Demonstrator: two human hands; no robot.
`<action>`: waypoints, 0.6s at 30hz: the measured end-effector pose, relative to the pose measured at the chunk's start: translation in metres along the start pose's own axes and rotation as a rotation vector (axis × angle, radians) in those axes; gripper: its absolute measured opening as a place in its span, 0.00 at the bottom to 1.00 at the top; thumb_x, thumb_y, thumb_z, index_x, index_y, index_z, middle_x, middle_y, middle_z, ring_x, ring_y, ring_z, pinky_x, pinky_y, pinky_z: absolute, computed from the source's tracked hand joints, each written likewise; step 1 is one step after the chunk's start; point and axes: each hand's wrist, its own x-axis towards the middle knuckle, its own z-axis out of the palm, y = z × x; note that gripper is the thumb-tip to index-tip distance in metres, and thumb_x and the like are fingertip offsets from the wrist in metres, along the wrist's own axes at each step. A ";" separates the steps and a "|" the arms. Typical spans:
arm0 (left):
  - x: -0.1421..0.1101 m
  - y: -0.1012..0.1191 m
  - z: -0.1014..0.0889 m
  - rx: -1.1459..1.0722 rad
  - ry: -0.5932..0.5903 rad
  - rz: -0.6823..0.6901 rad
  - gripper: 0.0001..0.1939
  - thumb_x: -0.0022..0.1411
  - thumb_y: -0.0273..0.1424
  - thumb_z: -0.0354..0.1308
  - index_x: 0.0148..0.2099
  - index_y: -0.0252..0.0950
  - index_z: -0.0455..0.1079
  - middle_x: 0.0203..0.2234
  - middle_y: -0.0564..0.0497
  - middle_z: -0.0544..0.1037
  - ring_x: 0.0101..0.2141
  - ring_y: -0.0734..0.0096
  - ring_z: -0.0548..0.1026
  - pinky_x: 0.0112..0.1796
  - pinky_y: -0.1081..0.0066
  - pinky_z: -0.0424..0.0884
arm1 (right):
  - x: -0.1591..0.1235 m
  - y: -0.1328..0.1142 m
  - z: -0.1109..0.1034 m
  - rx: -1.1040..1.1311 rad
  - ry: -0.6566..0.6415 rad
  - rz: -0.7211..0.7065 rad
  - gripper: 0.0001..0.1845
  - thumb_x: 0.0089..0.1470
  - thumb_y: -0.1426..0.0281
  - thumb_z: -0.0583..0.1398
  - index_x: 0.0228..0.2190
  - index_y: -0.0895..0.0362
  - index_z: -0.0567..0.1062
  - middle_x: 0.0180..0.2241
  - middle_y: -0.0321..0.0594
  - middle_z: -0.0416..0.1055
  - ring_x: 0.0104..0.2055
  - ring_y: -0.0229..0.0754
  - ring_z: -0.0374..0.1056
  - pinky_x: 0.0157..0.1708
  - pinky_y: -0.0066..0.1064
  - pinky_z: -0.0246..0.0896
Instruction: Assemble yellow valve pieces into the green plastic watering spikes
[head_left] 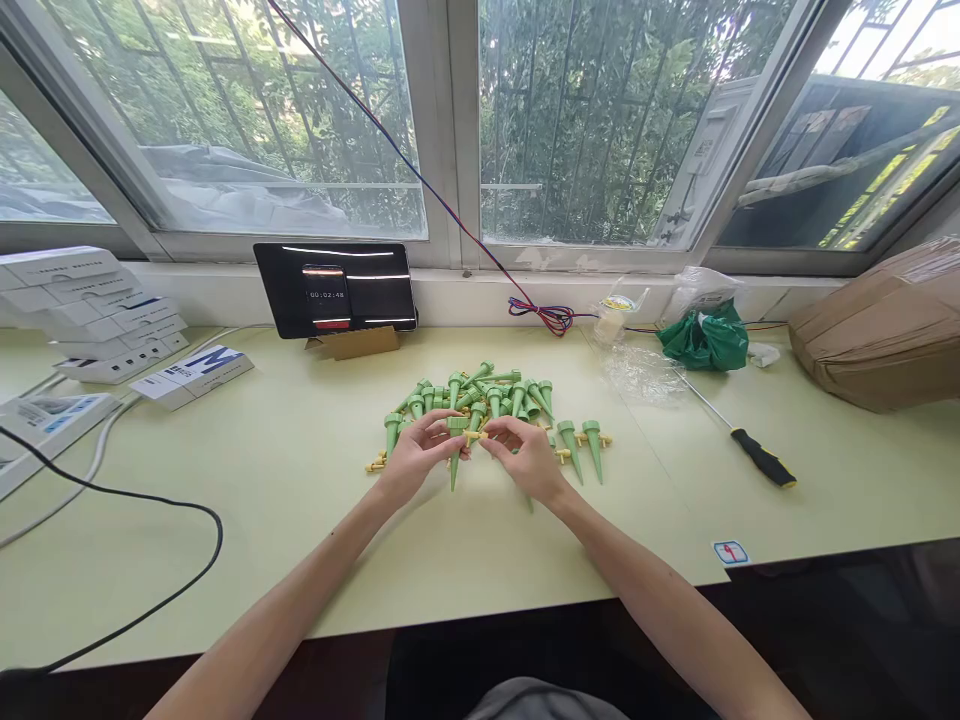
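Head view: my left hand [415, 457] is closed on a green spike [454, 472], gripping it near its cap, with the tapered tip showing below my fingers. My right hand [534, 462] pinches a small yellow valve [474, 437] between thumb and fingers, just beside that cap; I cannot tell whether the two are joined. Beyond my hands a heap of green spikes [495, 395] lies on the tabletop [337, 590], and farther right rests a black-handled screwdriver [761, 460].
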 end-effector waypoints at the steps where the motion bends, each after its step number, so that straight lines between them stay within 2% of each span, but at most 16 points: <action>1: 0.000 0.000 0.000 0.002 -0.002 -0.001 0.20 0.56 0.34 0.67 0.50 0.41 0.70 0.31 0.53 0.77 0.30 0.68 0.77 0.40 0.62 0.73 | 0.000 0.000 0.000 0.006 0.000 0.000 0.07 0.55 0.66 0.63 0.34 0.56 0.77 0.32 0.40 0.77 0.31 0.41 0.71 0.31 0.30 0.67; 18: -0.002 0.004 0.004 0.045 -0.037 0.014 0.19 0.58 0.35 0.66 0.51 0.39 0.70 0.30 0.52 0.77 0.30 0.67 0.77 0.40 0.62 0.73 | 0.000 -0.001 0.000 -0.030 -0.004 -0.005 0.09 0.56 0.63 0.62 0.33 0.56 0.77 0.31 0.40 0.77 0.30 0.40 0.70 0.29 0.30 0.65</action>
